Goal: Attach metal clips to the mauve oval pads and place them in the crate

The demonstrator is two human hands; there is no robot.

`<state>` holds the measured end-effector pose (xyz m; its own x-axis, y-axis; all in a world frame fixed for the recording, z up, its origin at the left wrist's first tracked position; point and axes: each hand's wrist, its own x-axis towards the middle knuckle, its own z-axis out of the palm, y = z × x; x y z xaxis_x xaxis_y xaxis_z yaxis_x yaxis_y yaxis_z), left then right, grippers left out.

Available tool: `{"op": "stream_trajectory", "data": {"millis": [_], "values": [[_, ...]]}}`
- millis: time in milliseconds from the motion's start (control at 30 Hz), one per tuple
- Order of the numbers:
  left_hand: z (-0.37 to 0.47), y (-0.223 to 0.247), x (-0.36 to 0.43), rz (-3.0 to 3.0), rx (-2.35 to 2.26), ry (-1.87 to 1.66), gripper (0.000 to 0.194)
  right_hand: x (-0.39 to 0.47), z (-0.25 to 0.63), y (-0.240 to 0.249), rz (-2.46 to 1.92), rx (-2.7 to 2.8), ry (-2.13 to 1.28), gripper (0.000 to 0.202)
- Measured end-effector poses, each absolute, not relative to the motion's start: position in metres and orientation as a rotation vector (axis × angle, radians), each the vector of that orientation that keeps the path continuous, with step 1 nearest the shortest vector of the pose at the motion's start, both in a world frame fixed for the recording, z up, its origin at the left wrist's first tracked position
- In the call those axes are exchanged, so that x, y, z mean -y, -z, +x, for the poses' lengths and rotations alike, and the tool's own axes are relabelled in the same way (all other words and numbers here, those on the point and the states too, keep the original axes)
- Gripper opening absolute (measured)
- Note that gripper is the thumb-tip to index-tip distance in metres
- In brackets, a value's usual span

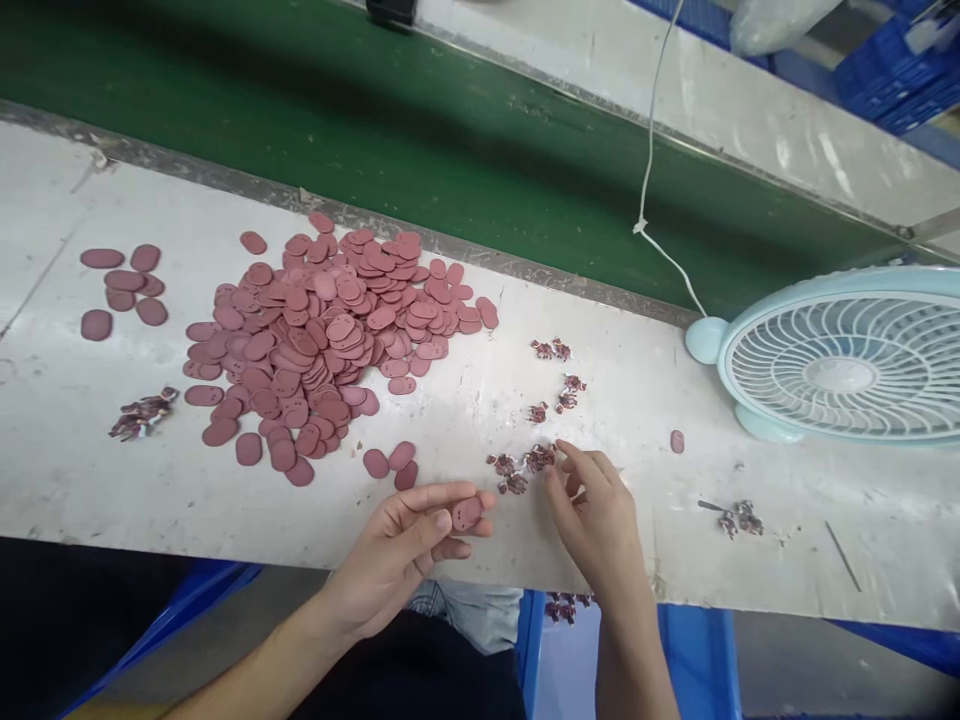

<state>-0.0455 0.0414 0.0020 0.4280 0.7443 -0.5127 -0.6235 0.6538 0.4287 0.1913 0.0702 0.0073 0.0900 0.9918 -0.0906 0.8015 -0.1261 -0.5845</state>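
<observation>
Left hand (386,560): flat oval dull-red disc (466,515), edge-held, seemingly keeping holes visible; right hand (602,525): narrowly curled, grip unclear, small brown-and-white pieces (538,459) at fingertips.

Even, fairly bright, cool light falls on the white worktable (465,410), apparently from overhead, with only faint, soft shadows under the hands. Pale glare streaks the white ledge (750,110) at far right, while a dark band of shadow crosses the green panel (337,130). The near left corner sinks almost to black. Wide-angle distortion stretches the fan (840,370) at the right edge. Fine detail on the small figurines (568,392) looks soft.
</observation>
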Motion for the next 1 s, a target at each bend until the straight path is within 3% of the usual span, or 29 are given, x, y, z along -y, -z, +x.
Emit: {"op": "stream_trajectory", "data": {"millis": [167,500,700,800,1000], "values": [[-0.045,-0.003,-0.043,0.170,-0.749,-0.866,0.024,-0.081,0.195,-0.004,-2.204,1.669,-0.648,0.025],[-0.044,-0.002,-0.043,0.196,-0.756,-0.862,0.023,-0.073,0.215,-0.008,-2.208,1.646,-0.760,0.021],[-0.033,-0.006,-0.041,0.278,-0.767,-0.854,0.023,-0.046,0.193,-0.034,-1.741,1.292,-1.127,0.007],[-0.028,-0.007,-0.039,0.318,-0.770,-0.867,0.023,-0.031,0.172,-0.047,-1.468,1.217,-1.365,0.014],[-0.028,-0.006,-0.036,0.368,-0.732,-0.875,0.026,-0.023,0.148,-0.051,-1.497,1.149,-1.443,0.019]]}}
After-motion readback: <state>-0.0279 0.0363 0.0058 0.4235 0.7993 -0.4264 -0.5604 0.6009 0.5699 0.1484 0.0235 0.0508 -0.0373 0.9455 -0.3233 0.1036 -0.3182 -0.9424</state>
